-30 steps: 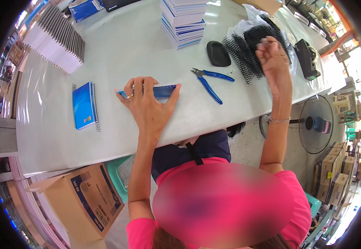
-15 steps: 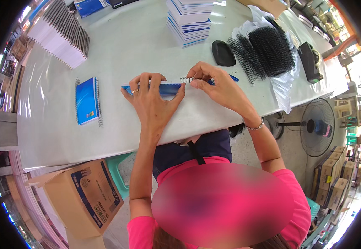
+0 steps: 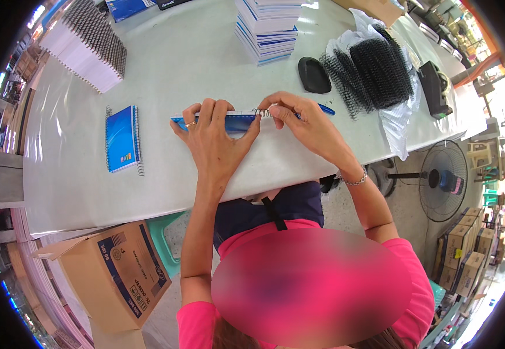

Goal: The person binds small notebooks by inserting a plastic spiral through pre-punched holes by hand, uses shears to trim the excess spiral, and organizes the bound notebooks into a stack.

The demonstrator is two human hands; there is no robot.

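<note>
My left hand (image 3: 215,136) presses flat on a blue-covered notebook (image 3: 236,123) lying on the white table (image 3: 188,75), fingers spread over its cover. My right hand (image 3: 305,125) pinches a thin wire spiral (image 3: 261,113) at the notebook's far right edge, where the coil meets the punched holes. Blue-handled pliers (image 3: 324,109) lie just behind my right hand, mostly hidden by it.
A finished blue spiral notebook (image 3: 122,138) lies to the left. A stack of unbound notebooks (image 3: 267,26) and a row of bound ones (image 3: 87,43) stand at the back. Black coils on plastic (image 3: 374,67), a black pad (image 3: 314,75), a cardboard box (image 3: 116,273) and a fan (image 3: 441,180) surround.
My right hand came back from the pile of black coils with a wire spiral and now holds it at the notebook's edge. My left hand stayed on the cover.
</note>
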